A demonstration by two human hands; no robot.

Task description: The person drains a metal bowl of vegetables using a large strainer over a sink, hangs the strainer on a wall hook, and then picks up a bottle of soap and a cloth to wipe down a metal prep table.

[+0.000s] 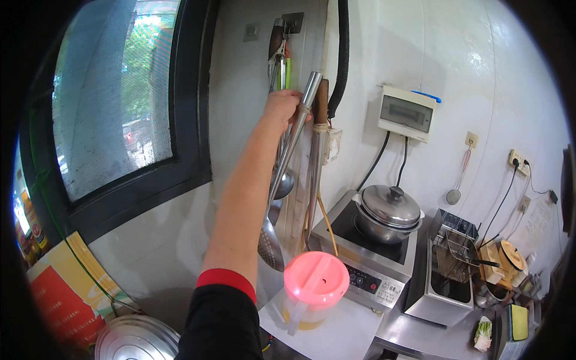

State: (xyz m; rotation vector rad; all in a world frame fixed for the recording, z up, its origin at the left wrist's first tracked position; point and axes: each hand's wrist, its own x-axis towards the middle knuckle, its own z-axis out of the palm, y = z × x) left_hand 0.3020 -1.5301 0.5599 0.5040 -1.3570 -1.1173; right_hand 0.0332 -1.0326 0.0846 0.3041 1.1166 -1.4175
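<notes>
My left hand reaches up to the utensils hanging on the wall beside the window. Its fingers are behind the steel handle of a skimmer with a perforated bowl; whether they grip it is hidden. Just right of the hand hangs a tool with a wooden handle. Above the hand, more utensils hang from a hook, and a steel ladle is below it. My right hand is out of view. A plastic pitcher with a pink lid, holding some yellowish liquid, stands below.
Right of the pitcher, a lidded steel pot sits on an induction cooker. Farther right are a deep fryer with a wire basket and a bundle of green-and-white vegetable. Round metal lids lie at the lower left.
</notes>
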